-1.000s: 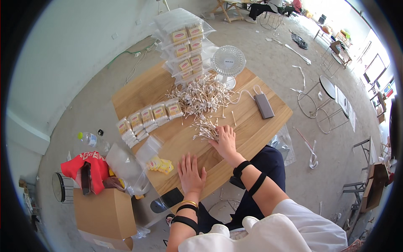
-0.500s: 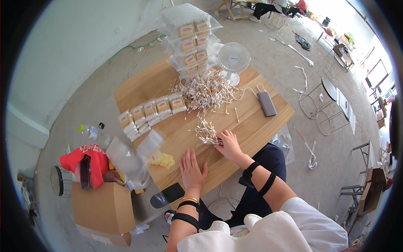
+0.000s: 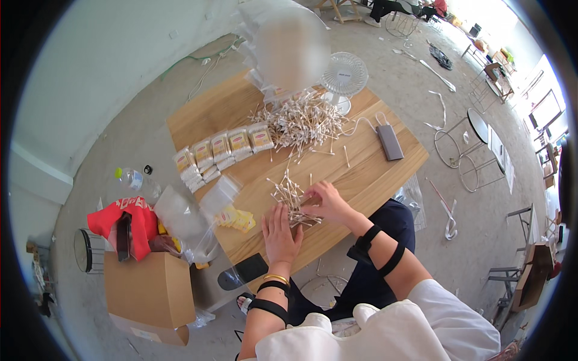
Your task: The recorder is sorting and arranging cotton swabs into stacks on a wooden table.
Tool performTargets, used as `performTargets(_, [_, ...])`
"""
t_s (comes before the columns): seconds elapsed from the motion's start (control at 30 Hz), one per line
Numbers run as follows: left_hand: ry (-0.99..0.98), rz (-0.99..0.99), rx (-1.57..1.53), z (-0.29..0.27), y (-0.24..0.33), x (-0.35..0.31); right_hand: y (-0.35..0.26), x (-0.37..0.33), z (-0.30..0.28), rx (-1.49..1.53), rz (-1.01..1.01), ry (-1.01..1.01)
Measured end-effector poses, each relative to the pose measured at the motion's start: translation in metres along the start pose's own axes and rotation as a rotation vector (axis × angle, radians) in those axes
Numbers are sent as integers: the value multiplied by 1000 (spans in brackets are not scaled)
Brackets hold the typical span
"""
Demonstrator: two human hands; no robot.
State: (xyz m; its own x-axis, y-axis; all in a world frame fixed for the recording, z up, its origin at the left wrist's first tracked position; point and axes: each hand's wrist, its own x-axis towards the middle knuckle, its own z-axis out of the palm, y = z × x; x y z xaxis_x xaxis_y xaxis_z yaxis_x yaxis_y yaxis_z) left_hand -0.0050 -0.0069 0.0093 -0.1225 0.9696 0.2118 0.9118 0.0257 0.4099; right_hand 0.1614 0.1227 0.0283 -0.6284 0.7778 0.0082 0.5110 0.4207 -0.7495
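Observation:
A small loose pile of cotton swabs [image 3: 288, 191] lies on the wooden table in front of me. My left hand [image 3: 280, 236] is flat with its fingers stretched out, their tips at the pile's near left edge. Over the pile's right side, my right hand [image 3: 331, 206] has its thumb and fingers apart, bent around some swabs and touching them. A larger heap of cotton swabs [image 3: 304, 120] lies farther back. Left of it stands a row of filled swab packets [image 3: 221, 146]. Yellow printed cards [image 3: 238, 219] and clear plastic bags [image 3: 219, 194] lie left of my left hand.
On the wooden table [image 3: 373, 174] are a grey power bank [image 3: 389, 142] and a small fan [image 3: 344, 74]. The tall stack of bags at the back is largely blurred. A cardboard box [image 3: 147, 298] and a red bag [image 3: 129, 222] sit at left; stools [image 3: 477, 125] stand at right.
My left hand has moved forward and right to the small pile. My right hand has lifted its fingers and opened them over the swabs, which have shifted and spread nearer to me.

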Motion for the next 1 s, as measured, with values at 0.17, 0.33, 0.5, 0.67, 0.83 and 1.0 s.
performTargets(0.17, [25,19,-20,1,2,1,8,16,7,-312,300,390])
performTargets(0.33, [53,11,-45,4,0,-1,-29,38,33,-352,276,332])
performTargets(0.5, [18,59,29,5,0,0,-38,49,48,-261,157,205])
performTargets(0.67, [47,70,28,6,1,0,-3,56,34,-152,71,147])
performTargets(0.83, [44,29,3,4,2,0,5,51,21,-70,-35,98])
performTargets(1.0, [50,0,-14,2,1,-1,1,34,18,-171,-108,-68])
